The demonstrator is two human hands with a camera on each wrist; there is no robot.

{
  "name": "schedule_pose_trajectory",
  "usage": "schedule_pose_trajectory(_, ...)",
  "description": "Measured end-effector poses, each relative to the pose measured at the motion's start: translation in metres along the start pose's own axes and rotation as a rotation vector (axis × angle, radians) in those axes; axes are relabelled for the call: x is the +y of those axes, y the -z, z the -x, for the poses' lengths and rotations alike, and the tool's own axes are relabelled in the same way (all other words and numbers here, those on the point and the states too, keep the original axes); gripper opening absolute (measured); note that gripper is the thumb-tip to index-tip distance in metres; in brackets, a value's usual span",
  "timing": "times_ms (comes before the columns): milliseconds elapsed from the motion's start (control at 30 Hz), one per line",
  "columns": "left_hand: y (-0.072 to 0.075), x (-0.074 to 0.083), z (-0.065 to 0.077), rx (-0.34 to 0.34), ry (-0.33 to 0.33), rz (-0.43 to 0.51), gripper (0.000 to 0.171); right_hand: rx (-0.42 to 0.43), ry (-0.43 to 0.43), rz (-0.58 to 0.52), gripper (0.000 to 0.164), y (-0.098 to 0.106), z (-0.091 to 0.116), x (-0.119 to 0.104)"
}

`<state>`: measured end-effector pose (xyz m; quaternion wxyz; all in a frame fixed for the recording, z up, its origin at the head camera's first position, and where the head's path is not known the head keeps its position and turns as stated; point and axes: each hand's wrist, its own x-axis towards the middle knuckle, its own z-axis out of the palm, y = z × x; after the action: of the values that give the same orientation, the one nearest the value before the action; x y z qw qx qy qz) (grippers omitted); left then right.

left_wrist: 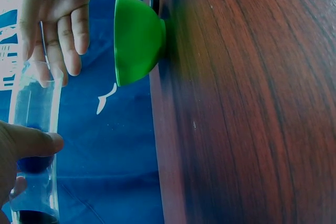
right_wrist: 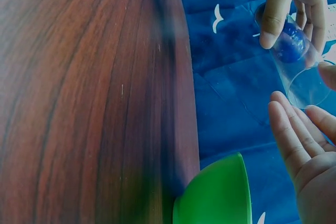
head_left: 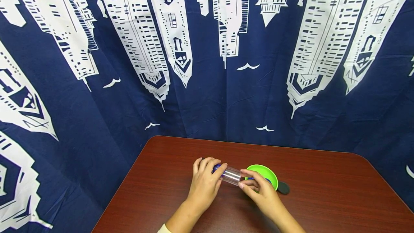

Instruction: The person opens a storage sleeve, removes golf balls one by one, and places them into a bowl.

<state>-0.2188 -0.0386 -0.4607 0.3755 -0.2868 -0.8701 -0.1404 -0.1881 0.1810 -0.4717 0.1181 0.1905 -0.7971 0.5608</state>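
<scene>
My left hand (head_left: 205,182) grips a clear plastic tube (head_left: 232,175) held tilted above the table. A blue ball (right_wrist: 290,43) sits inside it, near the gripping fingers, and the tube's far end is dark (left_wrist: 34,217). At the tube's open end is my right hand (head_left: 262,193), thumb and fingertips right at the rim, its fingers mostly straight and spread below the mouth in the right wrist view. Behind that hand stands a green bowl (head_left: 263,170); something blue (head_left: 268,180) shows in it, partly hidden by the fingers.
A black round disc (head_left: 283,187) lies on the brown wooden table (head_left: 330,190) just right of the bowl. Beyond the table's back edge hangs a dark blue cloth (head_left: 207,110) printed with white buildings and birds.
</scene>
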Motion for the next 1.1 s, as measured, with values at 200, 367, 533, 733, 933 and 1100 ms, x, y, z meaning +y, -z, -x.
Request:
schedule_pose_trajectory(200, -0.0008, -0.0001, -0.0008, 0.009, 0.003, 0.008, 0.058, -0.003, -0.001, -0.004, 0.040, 0.0000, -0.0001, -0.0001)
schedule_pose_trajectory(367, -0.0019, -0.0006, 0.0001, 0.027, 0.000, 0.012, 0.057, 0.003, -0.007, 0.008, 0.040, -0.0012, 0.0002, 0.0008)
schedule_pose_trajectory(533, -0.0013, -0.0003, 0.0015, 0.007, 0.011, 0.004, 0.056, 0.009, -0.020, 0.007, 0.042, -0.0024, 0.0005, 0.0006)
schedule_pose_trajectory(733, -0.0011, -0.0001, 0.0033, -0.008, 0.026, 0.010, 0.054, 0.019, -0.002, 0.008, 0.042, -0.0035, 0.0005, 0.0019)
schedule_pose_trajectory(933, -0.0029, -0.0002, 0.0052, 0.002, 0.035, 0.009, 0.053, 0.034, 0.015, 0.003, 0.042, -0.0042, 0.0009, 0.0012)
schedule_pose_trajectory(1100, -0.0046, -0.0004, 0.0076, 0.016, 0.045, 0.023, 0.054, 0.039, 0.029, 0.006, 0.041, -0.0040, 0.0011, 0.0005)
